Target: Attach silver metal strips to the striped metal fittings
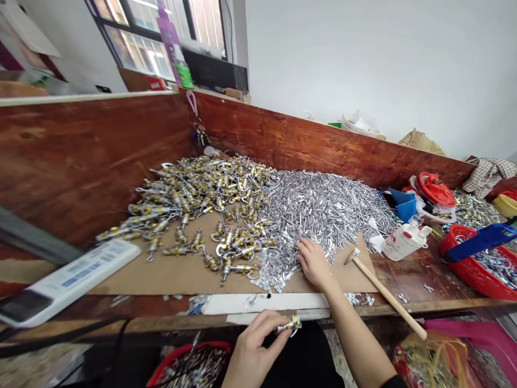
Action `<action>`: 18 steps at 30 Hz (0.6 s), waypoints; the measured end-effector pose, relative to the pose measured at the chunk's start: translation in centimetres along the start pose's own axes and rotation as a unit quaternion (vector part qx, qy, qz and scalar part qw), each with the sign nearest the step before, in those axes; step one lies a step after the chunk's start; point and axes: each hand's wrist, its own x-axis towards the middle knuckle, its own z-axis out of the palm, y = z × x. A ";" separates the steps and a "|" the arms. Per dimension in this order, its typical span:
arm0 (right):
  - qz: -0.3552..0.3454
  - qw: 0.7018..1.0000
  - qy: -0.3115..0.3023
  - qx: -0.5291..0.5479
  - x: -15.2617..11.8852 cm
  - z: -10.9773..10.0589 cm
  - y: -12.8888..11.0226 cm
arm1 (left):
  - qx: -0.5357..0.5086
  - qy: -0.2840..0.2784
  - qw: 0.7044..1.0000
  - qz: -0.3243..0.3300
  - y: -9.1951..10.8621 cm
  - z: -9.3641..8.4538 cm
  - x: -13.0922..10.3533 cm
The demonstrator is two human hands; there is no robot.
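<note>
Low in the view, in front of the table edge, my left hand (260,345) pinches a small silver and yellow metal fitting (291,325) between thumb and fingers. My right hand (313,263) reaches onto the near edge of a heap of small flat silver pieces (278,264), its fingertips touching them; whether it grips one is hidden. To the left lies a large pile of yellow and silver hook fittings (210,188) on cardboard (161,275). Long silver pins or strips (327,205) are heaped behind my right hand.
A hammer (388,297) lies right of my right arm, its handle over the table edge. A white cup (404,241) and red basket (456,269) stand further right. A long white device (72,280) lies left. Wooden boards (283,134) wall the table. Below sits another red basket (173,357).
</note>
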 end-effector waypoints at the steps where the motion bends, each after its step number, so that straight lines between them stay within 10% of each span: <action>1: -0.025 0.999 -0.020 0.006 0.6 0.2 0.1 | -0.003 -0.003 1.000 -0.001 0.0 0.2 -0.1; 7: -0.110 0.988 -0.100 0.045 0.1 -0.3 0.7 | -0.007 0.010 1.000 0.003 0.0 0.7 -0.9; 18: 0.003 0.998 -0.048 0.045 -4.4 -2.0 0.5 | -0.016 -0.025 1.000 0.005 -0.4 1.5 -2.3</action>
